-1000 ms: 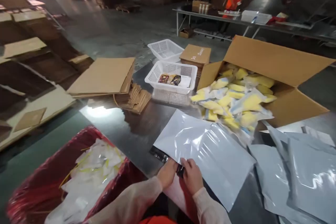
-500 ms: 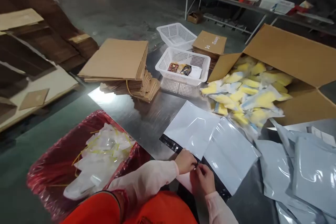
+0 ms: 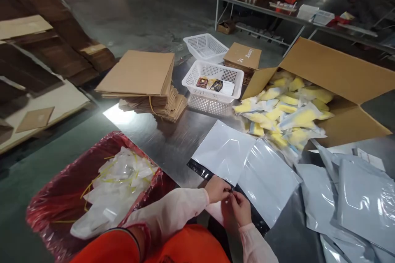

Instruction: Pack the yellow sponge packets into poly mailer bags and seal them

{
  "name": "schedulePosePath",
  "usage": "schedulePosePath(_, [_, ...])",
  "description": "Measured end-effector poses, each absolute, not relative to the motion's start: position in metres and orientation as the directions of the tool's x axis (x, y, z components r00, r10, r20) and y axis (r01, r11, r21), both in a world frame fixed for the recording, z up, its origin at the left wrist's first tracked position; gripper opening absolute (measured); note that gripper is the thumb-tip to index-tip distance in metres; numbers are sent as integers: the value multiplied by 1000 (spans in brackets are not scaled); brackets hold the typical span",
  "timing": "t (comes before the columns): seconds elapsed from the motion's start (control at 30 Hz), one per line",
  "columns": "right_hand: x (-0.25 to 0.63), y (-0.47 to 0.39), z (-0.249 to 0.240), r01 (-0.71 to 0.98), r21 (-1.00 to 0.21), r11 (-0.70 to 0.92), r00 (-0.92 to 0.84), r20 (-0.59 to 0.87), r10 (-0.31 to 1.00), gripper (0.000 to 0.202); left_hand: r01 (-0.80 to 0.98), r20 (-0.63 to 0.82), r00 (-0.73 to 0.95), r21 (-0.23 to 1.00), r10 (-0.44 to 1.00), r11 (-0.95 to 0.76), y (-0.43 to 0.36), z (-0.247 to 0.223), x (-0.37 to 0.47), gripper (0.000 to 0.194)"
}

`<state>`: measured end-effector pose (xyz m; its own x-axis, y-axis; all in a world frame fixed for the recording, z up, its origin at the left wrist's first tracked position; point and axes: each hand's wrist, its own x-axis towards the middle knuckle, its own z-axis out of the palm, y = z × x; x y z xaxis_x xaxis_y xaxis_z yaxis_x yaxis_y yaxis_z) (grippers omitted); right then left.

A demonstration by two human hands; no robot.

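Two white mailer bags with black edge strips lie near the table's front edge, a left bag (image 3: 224, 148) and a right bag (image 3: 267, 178). My left hand (image 3: 217, 189) is closed in a pinch at the black strip of the left bag. Close beside it, fingertips nearly touching, my right hand (image 3: 241, 208) pinches at the same spot, where the two strips meet. Something small and dark shows between the fingers, too small to name. A pale sheet (image 3: 216, 210) lies under my hands.
A red-lined bin (image 3: 77, 164) with white bags stands at left. Behind are stacked cardboard (image 3: 138, 72), a white basket (image 3: 212, 96) with colourful items and an open carton (image 3: 336, 70) of yellow packets. Filled grey mailers (image 3: 364, 201) lie at right.
The view has shifted slightly, so the background sits a little lower and the right side further left. Both hands stay pinched at nearly the same place.
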<state>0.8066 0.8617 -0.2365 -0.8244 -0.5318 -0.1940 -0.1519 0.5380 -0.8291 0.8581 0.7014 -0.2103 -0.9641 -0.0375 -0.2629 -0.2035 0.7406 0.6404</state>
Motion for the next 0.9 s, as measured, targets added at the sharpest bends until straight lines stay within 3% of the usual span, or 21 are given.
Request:
schedulePosePath(0.27, [803,858,-217,-348,-789,507,-731,-110,-673,29,-212,-257,-964,593,-67,777,702,-204,861,21])
schedulePosePath(0.5, [802,852,-215,-340,-792,507,-719,-128,-683,31,-197,-250,-967,616,-48,763,696,-203,862,15])
schedulePosePath(0.67, [801,845,-213,-401,-757,516,-696,-115,-709,31,-215,-236,-968,584,-90,783,696,-204,862,22])
schedulePosePath(0.9, [784,855,-214,-532,-616,581,-624,-179,-761,18,-403,-328,-915,736,-235,544,690,-206,866,26])
